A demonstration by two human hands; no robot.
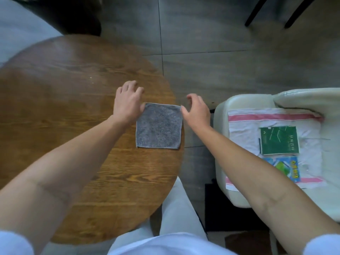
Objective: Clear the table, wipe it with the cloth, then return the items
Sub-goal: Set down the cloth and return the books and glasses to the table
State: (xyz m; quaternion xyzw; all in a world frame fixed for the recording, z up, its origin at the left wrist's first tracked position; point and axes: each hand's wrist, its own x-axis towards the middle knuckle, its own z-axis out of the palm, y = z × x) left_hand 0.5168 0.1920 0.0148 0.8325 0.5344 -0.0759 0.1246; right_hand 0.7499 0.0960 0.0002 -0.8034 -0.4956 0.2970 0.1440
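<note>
A grey square cloth (158,126) lies flat near the right edge of the round wooden table (73,111). My left hand (128,102) rests at the cloth's far left corner, thumb touching its edge, fingers spread on the wood. My right hand (196,111) hovers at the cloth's far right corner, fingers curled and apart, fingertips at the corner. Neither hand has a clear grip on it. A green book (278,140) and a colourful booklet (287,169) lie on a white towel with pink stripes (246,126) on the cream chair (226,107) at my right.
Grey tiled floor (211,43) surrounds the table. Dark chair legs (257,13) stand at the far right. A dark piece of furniture (64,13) sits behind the table. My white-clothed legs (176,208) are between table and chair.
</note>
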